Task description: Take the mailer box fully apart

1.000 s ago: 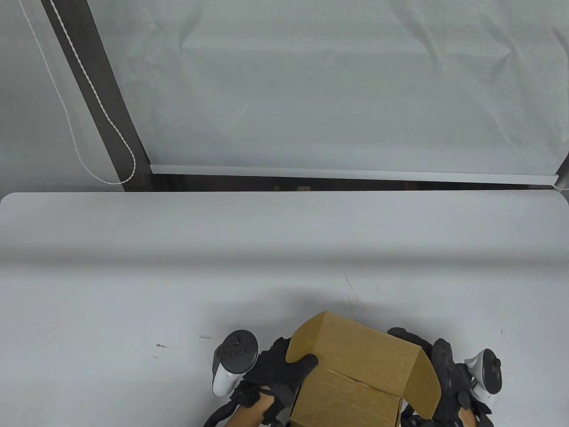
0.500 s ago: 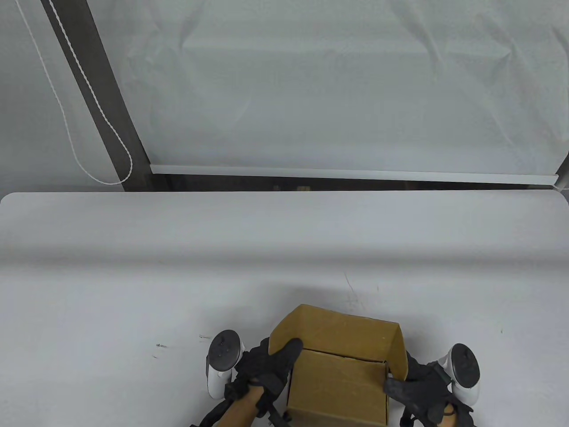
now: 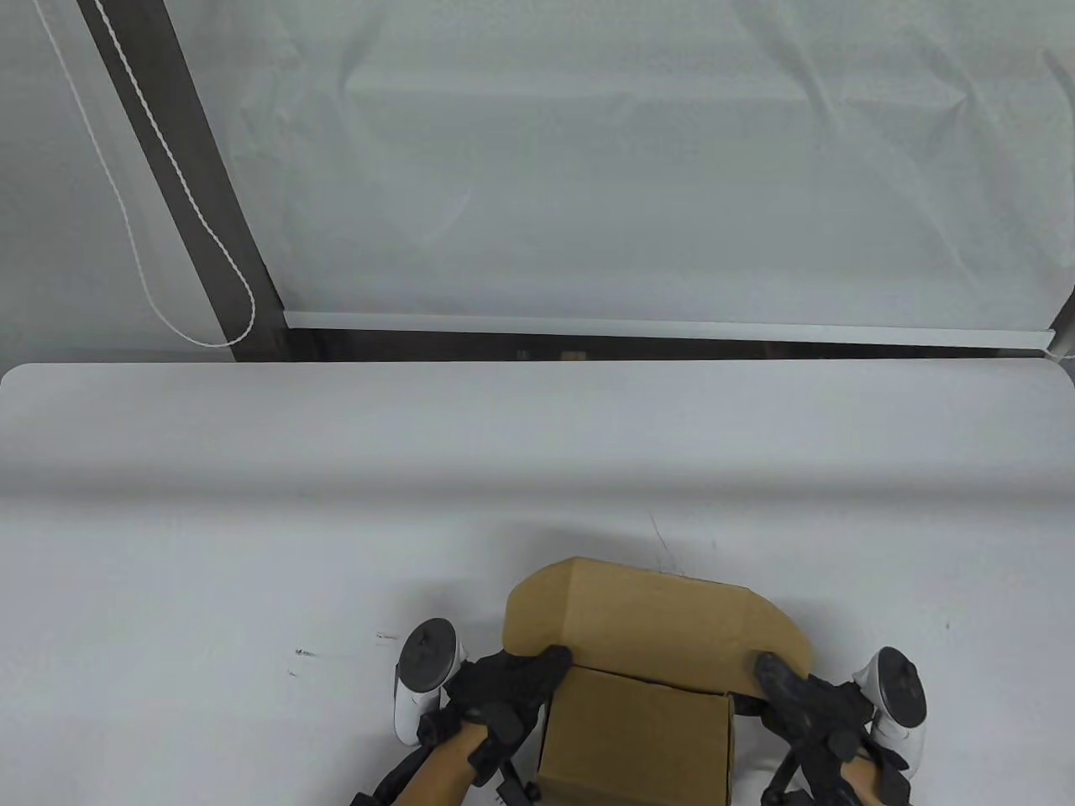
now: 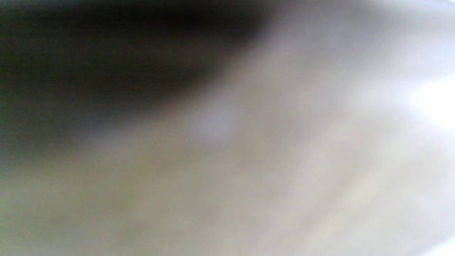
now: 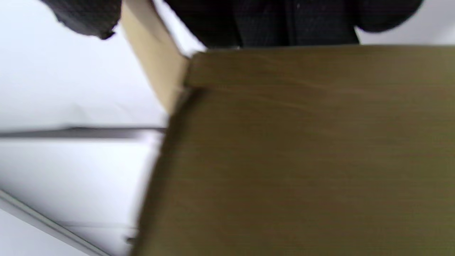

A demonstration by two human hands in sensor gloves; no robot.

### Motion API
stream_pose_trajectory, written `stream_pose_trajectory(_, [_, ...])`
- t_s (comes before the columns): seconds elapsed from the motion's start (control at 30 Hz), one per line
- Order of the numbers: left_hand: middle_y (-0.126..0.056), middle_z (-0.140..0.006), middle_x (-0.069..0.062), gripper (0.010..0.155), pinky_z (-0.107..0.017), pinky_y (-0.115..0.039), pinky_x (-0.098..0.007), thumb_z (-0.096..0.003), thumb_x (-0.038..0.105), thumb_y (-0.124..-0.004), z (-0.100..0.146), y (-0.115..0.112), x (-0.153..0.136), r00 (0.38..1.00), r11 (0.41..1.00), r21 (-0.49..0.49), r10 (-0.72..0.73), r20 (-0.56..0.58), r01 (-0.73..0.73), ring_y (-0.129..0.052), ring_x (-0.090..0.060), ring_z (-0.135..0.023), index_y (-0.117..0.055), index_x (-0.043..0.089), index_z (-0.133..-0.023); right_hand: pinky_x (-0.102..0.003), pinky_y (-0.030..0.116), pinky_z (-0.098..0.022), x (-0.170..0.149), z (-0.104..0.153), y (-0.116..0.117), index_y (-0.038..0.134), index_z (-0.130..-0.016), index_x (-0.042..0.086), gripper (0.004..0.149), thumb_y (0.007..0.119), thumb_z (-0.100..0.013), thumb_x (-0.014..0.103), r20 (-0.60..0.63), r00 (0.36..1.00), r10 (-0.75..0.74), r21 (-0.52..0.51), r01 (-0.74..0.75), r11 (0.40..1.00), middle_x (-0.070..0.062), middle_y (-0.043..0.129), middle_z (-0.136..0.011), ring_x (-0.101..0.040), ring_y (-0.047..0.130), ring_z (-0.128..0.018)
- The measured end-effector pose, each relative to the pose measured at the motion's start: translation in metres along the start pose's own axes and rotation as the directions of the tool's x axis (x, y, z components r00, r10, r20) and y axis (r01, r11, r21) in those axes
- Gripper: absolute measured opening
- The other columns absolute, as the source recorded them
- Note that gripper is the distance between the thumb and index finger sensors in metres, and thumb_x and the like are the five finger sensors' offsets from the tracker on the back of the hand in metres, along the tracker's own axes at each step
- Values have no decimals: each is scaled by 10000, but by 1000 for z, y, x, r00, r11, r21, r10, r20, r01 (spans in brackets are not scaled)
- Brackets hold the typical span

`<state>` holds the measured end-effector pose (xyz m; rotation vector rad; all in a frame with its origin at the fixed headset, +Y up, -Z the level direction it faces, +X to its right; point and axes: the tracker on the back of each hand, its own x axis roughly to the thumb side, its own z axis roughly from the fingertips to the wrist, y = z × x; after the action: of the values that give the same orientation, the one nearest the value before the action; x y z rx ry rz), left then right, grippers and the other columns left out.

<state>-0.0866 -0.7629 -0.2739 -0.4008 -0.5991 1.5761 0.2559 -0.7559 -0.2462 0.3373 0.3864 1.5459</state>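
A brown cardboard mailer box sits at the table's near edge, its lid raised and tilted away, with side flaps spread at both ends. My left hand grips the lid's left flap, the thumb on its inner face. My right hand grips the lid's right flap. In the right wrist view the box wall fills the frame, with my gloved fingers at the top over its edge. The left wrist view is a blur of brown and dark.
The white table stretches away from the box. A white curtain hangs behind the far edge, with a dark post and a looped cord at the back left.
The lid has swung further up and back, and its side flaps have spread outward. My right hand has moved up onto the right flap. The box has turned squarer to the table edge.
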Motion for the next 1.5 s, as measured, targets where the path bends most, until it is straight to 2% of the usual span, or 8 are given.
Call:
stream_pose_trajectory(0.13, [-636,-1066,-236,447,-627,-106,-776,-616,386,-688,-2,2,2,1000,999,-32,5,14,-5,-448,-532,-983,-783,148,-982,-709,500,-637,-12,-5,11,493,-1097,69,836,581,-557,701,-53,980,190,274,-169,947,-361,574,-1062,-586,657,-900])
stream_pose_trajectory(0.23, [-639,-1072,-224,441,-628,-110,-778,-613,382,-694,-4,-1,4,1000,999,-43,-14,19,15,-444,-531,-989,-789,157,-981,-747,418,-651,-6,-4,19,581,-1072,66,699,704,-549,513,-31,999,-14,184,20,983,-395,576,-1048,-636,600,-905])
stream_pose_trajectory(0.43, [-634,-1086,-219,421,-629,-99,-771,-567,337,-754,-6,-4,21,992,998,-2,-54,112,55,-404,-543,-994,-853,182,-946,-734,504,-632,15,-3,14,775,-991,96,556,744,-530,406,168,984,51,24,-56,998,-356,765,-978,-597,749,-836])
stream_pose_trajectory(0.63, [-432,-1176,-206,462,-654,-67,-736,-523,195,-801,-2,-11,47,950,969,134,-234,205,209,-261,-508,-1032,-819,293,-974,-690,346,-743,58,14,15,827,-989,239,528,803,-478,371,418,755,505,-239,-445,863,-242,694,-1120,-504,582,-1051])
stream_pose_trajectory(0.77, [-157,-1186,-225,672,-640,-9,-727,-533,236,-819,-3,-16,42,937,943,106,-327,125,315,-124,-511,-1028,-516,285,-1130,-709,349,-724,55,12,20,864,-961,231,518,845,-457,350,408,758,509,-208,-466,860,-263,679,-1123,-536,590,-1025])
stream_pose_trajectory(1.03, [50,-1138,-225,1000,-610,47,-729,-514,520,-829,-5,-18,26,958,958,38,-284,25,283,-17,-515,-1014,-113,210,-1141,-725,315,-715,53,13,19,804,-1001,160,576,777,-510,459,411,882,228,-62,-223,973,-339,654,-1093,-590,577,-980])
stream_pose_trajectory(1.33, [-1,-1146,-239,1051,-605,52,-740,-510,493,-851,-12,-43,17,865,859,-132,-501,-19,494,-71,-535,-1022,-32,188,-1095,-714,466,-672,51,17,2,885,-916,127,541,750,-518,467,461,867,192,-320,-39,946,-304,880,-932,-557,789,-844])
stream_pose_trajectory(1.5, [-134,-1163,-261,871,-610,24,-752,-555,403,-788,-11,-39,21,890,889,-40,-456,14,456,-149,-549,-1028,-177,171,-1130,-701,490,-669,53,19,-4,897,-896,123,533,742,-523,470,481,858,181,-375,15,927,-290,916,-885,-530,835,-784])
